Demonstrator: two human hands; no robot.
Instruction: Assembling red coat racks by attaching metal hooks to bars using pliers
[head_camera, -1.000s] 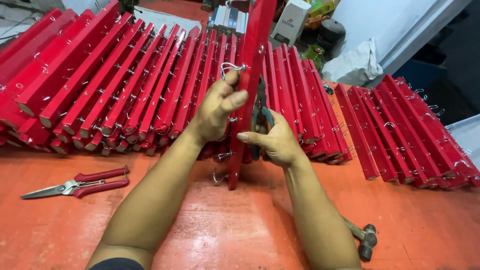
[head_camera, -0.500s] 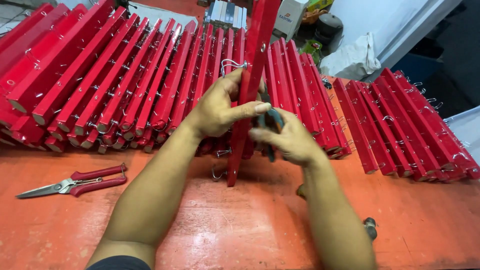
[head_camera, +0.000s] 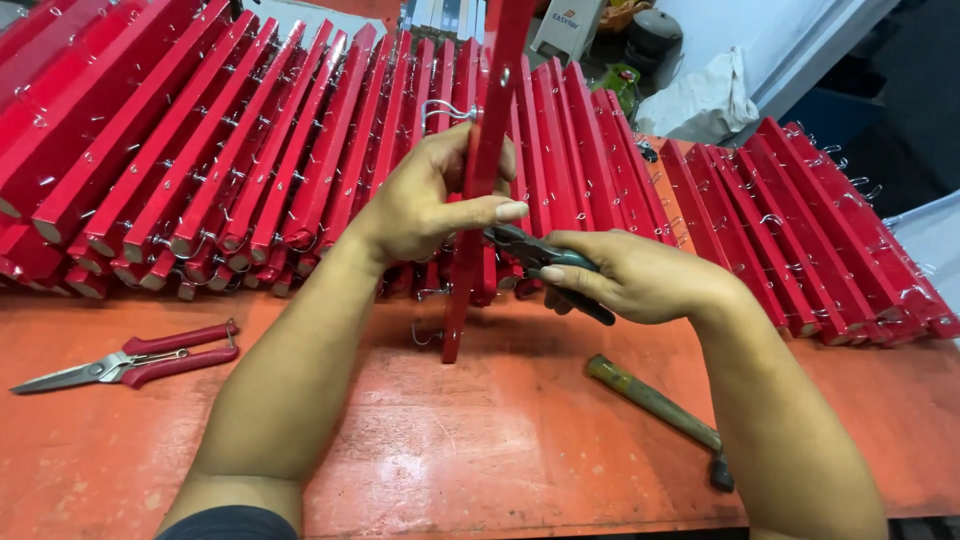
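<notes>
Head cam: orange-red painted bench (head_camera: 480, 450) w/ rows of red wooden bars (head_camera: 200, 150). Left hand (head_camera: 430, 200) grips upright red wooden bar (head_camera: 478, 200), end on bench; right hand (head_camera: 640, 275) clenches dark-handled pliers (head_camera: 540, 255) against it.

An upright bar (head_camera: 478, 200) stands mid-tabletop (head_camera: 480, 460) before slats (head_camera: 250, 150) stacked along the far edge, snips (head_camera: 130, 362) lying toward the left edge, a hammer (head_camera: 660, 408) toward the right near edge.
</notes>
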